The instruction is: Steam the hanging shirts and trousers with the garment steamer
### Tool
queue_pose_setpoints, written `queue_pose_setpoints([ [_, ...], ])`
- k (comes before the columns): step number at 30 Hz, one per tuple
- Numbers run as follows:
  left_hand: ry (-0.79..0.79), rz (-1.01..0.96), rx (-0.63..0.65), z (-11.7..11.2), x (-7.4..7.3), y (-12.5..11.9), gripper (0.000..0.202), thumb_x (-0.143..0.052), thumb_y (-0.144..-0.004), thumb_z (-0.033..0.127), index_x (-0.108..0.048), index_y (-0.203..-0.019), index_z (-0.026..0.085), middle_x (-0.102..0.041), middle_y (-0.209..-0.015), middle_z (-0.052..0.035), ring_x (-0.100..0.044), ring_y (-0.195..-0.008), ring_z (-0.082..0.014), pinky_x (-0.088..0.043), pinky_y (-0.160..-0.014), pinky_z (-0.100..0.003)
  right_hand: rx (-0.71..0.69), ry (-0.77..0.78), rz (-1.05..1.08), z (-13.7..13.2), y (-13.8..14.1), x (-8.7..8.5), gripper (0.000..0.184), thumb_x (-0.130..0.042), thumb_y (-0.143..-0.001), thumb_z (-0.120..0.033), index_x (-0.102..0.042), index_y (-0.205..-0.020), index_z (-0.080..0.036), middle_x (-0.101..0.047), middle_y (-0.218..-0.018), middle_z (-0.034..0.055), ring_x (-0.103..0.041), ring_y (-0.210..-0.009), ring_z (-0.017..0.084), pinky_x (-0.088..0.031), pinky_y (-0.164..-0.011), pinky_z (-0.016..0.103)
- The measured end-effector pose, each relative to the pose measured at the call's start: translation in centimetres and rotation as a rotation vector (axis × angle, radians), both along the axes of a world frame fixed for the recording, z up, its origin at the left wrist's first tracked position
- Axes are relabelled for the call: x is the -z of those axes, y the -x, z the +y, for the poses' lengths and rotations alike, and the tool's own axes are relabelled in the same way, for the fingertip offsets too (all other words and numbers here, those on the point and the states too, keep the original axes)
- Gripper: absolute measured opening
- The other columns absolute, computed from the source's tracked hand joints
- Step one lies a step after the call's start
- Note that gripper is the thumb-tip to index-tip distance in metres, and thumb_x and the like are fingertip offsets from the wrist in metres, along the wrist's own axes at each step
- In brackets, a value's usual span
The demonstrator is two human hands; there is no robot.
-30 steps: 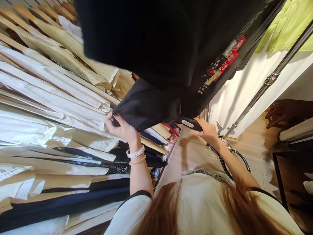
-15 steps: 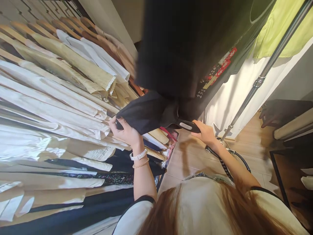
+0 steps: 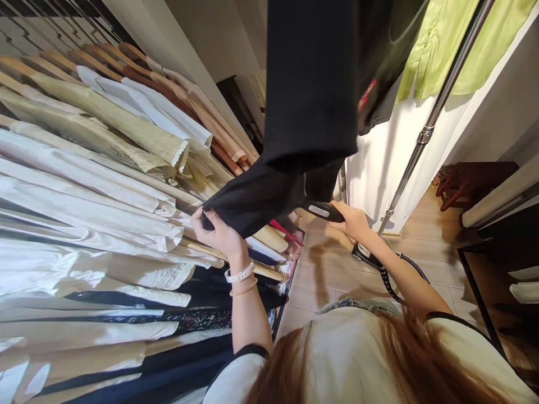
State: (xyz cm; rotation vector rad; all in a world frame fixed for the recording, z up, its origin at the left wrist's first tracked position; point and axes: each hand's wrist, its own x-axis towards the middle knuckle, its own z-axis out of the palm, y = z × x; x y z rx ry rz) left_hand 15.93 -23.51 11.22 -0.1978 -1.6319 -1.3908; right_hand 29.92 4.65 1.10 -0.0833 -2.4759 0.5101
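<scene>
A black garment (image 3: 311,84) hangs down in front of me, filling the upper middle of the head view. My left hand (image 3: 219,233) pinches the lower edge of its dark fabric and pulls it out to the left. In my right hand (image 3: 351,220) is the black handle of a garment steamer (image 3: 324,211) with a light grey strip. The steamer's head is hidden at the cloth. A dark hose (image 3: 389,283) runs below my right forearm. A small red patch shows on the dark cloth at right.
Clothes on wooden hangers (image 3: 101,59) crowd the left side. A metal pole (image 3: 425,134) stands at right, before a lime-green garment (image 3: 467,56) and a white cloth (image 3: 374,163). The steamer's base (image 3: 365,253) is on the wooden floor (image 3: 324,264). Further right is a reddish-brown stool (image 3: 471,179).
The view has shifted slightly, and the black garment hangs differently, with less of its red floral pattern showing. Both hands keep their hold, near the same places.
</scene>
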Motion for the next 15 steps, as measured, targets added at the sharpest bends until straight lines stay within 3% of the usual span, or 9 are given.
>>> queue_pose_setpoints([
  [3,-0.001,0.045,-0.009,-0.4,-0.3,-0.5,0.036,-0.052,-0.097,0.054,-0.056,-0.094,0.019,-0.055,-0.094,-0.0032,-0.055,-0.097,-0.0202,-0.043,-0.102,-0.038,-0.022,0.007,0.004,0.3,0.2,-0.1,0.045,-0.068,-0.091,-0.034,-0.059,-0.132,-0.019,-0.074,-0.112,0.0072,-0.071,-0.093,0.023,-0.046,-0.067,0.029],
  [15,-0.076,0.018,0.062,-2.4,-0.3,-0.3,0.037,-0.058,-0.093,0.057,-0.054,-0.094,0.020,-0.052,-0.092,-0.0024,-0.053,-0.098,-0.0205,-0.041,-0.104,-0.038,-0.011,-0.021,-0.004,1.8,0.2,-1.1,0.040,-0.067,-0.092,-0.034,-0.061,-0.129,-0.020,-0.074,-0.108,0.0052,-0.071,-0.093,0.022,-0.045,-0.065,0.028],
])
